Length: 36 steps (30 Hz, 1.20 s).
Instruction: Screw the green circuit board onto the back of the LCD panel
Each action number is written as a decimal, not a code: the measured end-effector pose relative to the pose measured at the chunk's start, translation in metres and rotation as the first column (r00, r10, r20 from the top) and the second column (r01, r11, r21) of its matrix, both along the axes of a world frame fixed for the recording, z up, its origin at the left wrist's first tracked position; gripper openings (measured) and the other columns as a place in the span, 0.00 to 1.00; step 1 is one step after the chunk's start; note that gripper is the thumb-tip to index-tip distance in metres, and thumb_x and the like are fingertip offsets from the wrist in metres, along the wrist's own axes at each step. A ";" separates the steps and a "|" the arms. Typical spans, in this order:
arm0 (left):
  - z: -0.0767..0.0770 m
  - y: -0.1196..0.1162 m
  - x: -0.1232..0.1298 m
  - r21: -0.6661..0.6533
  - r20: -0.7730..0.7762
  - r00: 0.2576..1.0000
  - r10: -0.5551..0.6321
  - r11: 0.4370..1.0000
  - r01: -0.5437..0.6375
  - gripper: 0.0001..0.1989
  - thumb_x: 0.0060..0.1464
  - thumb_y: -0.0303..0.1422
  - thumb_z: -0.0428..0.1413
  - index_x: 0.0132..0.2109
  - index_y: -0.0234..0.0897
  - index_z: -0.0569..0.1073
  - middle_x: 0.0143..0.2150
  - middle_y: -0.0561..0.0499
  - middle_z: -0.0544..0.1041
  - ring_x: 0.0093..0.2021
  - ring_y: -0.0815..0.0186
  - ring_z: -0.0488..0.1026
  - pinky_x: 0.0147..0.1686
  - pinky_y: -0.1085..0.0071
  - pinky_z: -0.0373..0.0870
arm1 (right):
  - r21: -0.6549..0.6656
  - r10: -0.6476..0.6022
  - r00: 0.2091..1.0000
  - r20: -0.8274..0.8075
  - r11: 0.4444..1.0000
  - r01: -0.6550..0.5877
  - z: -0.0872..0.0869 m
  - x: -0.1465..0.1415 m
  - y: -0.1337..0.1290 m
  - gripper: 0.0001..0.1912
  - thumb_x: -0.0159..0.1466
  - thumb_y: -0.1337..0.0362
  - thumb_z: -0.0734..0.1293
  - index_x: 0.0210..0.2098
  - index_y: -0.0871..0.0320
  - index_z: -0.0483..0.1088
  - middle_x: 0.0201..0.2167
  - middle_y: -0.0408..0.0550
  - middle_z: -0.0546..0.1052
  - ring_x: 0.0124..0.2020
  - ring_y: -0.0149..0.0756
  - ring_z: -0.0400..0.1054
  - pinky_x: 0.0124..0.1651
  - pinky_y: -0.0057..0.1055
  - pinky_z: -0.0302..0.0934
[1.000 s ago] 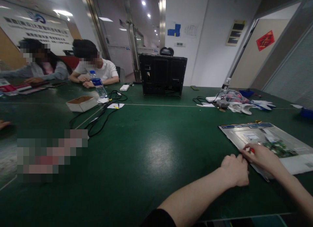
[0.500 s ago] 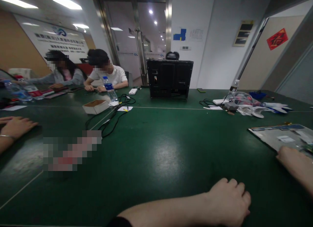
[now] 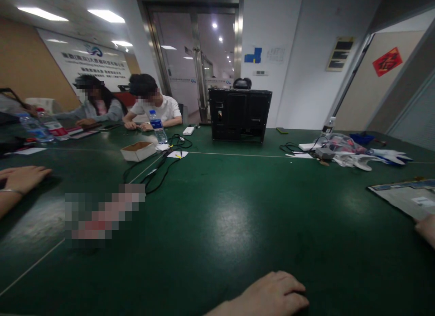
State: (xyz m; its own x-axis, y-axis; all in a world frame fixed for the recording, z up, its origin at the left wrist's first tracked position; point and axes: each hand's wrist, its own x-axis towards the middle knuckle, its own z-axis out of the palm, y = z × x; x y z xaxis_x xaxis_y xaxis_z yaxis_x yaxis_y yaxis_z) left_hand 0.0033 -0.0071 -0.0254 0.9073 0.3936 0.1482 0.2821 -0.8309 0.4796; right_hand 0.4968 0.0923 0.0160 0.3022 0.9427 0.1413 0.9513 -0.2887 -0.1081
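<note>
My left hand [image 3: 272, 294] rests low at the bottom middle, above or on the green table [image 3: 190, 243]. Its fingers are loosely bent and slightly apart, with nothing seen in them. At the right edge, only part of my right hand [image 3: 426, 229] shows, at the near edge of a flat grey display panel [image 3: 408, 201]. This panel has a blue circuit strip along its far side and a white label; its right part is cut off by the frame. The fingers of my right hand seem closed on the panel's edge, though most are out of sight.
A black monitor housing [image 3: 240, 115] stands at the back. White gloves [image 3: 360, 161] and a plastic bag [image 3: 343, 146] lie at the back right. Left are a cardboard box [image 3: 137, 152], black cables [image 3: 166, 175], a water bottle [image 3: 157, 128] and a co-worker's hand [image 3: 25, 177].
The display panel and my right hand have shifted right, partly out of view. My left hand has moved left and lower, its fingers less curled. The view has tilted slightly.
</note>
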 end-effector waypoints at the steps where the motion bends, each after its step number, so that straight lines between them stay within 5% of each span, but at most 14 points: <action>1: -0.002 -0.001 0.000 0.009 0.005 1.000 0.017 1.000 -0.017 0.15 0.68 0.34 0.44 0.57 0.37 0.67 0.60 0.45 0.70 0.61 0.65 0.64 0.56 0.71 0.62 | -0.041 -0.095 0.995 0.043 0.994 0.097 0.000 -0.009 -0.002 0.24 0.60 0.58 0.49 0.17 0.50 0.70 0.13 0.61 0.66 0.18 0.56 0.69 0.22 0.50 0.61; 4: -0.010 -0.004 0.004 0.047 0.034 0.998 0.047 0.998 -0.049 0.15 0.66 0.36 0.48 0.56 0.35 0.67 0.58 0.42 0.71 0.59 0.60 0.66 0.55 0.68 0.64 | -0.092 -0.161 0.980 0.116 0.981 0.172 0.001 -0.047 -0.007 0.22 0.63 0.64 0.53 0.22 0.54 0.74 0.26 0.66 0.76 0.31 0.53 0.75 0.30 0.43 0.65; 7: -0.010 -0.007 0.006 0.007 0.061 0.996 0.059 0.998 -0.060 0.18 0.63 0.38 0.53 0.57 0.36 0.67 0.59 0.42 0.70 0.59 0.58 0.66 0.56 0.65 0.64 | -0.141 -0.144 0.976 0.163 0.976 0.168 0.000 -0.098 -0.013 0.19 0.64 0.66 0.56 0.27 0.65 0.75 0.31 0.72 0.76 0.33 0.53 0.76 0.30 0.40 0.65; 14: 0.032 -0.006 -0.010 -0.145 -0.004 0.972 0.235 0.962 -0.233 0.20 0.60 0.35 0.54 0.58 0.36 0.67 0.61 0.41 0.66 0.60 0.55 0.64 0.58 0.60 0.63 | -0.127 0.106 0.967 0.230 0.989 -0.078 -0.015 -0.232 -0.048 0.17 0.69 0.66 0.53 0.36 0.68 0.70 0.32 0.64 0.76 0.33 0.51 0.76 0.31 0.38 0.64; 19: 0.046 0.016 -0.023 0.006 -0.111 0.889 0.443 0.895 -0.445 0.20 0.61 0.35 0.51 0.57 0.32 0.67 0.59 0.37 0.68 0.59 0.51 0.63 0.60 0.53 0.58 | -0.081 0.207 0.956 0.207 0.978 -0.194 -0.023 -0.323 -0.081 0.17 0.70 0.65 0.51 0.35 0.62 0.68 0.31 0.58 0.76 0.28 0.43 0.76 0.26 0.32 0.62; 23: 0.048 0.056 -0.028 0.159 -0.169 0.818 0.549 0.835 -0.527 0.22 0.64 0.36 0.44 0.61 0.29 0.64 0.63 0.37 0.65 0.63 0.51 0.60 0.62 0.52 0.54 | -0.093 0.286 0.953 0.101 0.956 -0.277 -0.018 -0.381 -0.097 0.14 0.69 0.68 0.54 0.36 0.63 0.69 0.31 0.58 0.76 0.28 0.43 0.76 0.26 0.32 0.64; 29: 0.031 0.110 -0.010 0.259 -0.208 0.773 0.599 0.796 -0.547 0.25 0.66 0.35 0.39 0.64 0.24 0.60 0.65 0.37 0.62 0.65 0.57 0.58 0.63 0.63 0.54 | -0.159 0.344 0.937 -0.069 0.923 -0.350 0.003 -0.419 -0.098 0.11 0.68 0.69 0.58 0.40 0.65 0.71 0.35 0.61 0.77 0.33 0.44 0.76 0.30 0.33 0.66; 36: 0.010 0.109 -0.016 0.356 -0.202 0.756 0.622 0.766 -0.535 0.27 0.66 0.38 0.38 0.67 0.27 0.55 0.68 0.37 0.56 0.68 0.55 0.52 0.65 0.55 0.48 | -0.162 0.515 0.848 -0.126 0.833 -0.529 0.013 -0.431 -0.132 0.06 0.64 0.65 0.64 0.38 0.61 0.71 0.33 0.55 0.77 0.27 0.44 0.75 0.24 0.33 0.64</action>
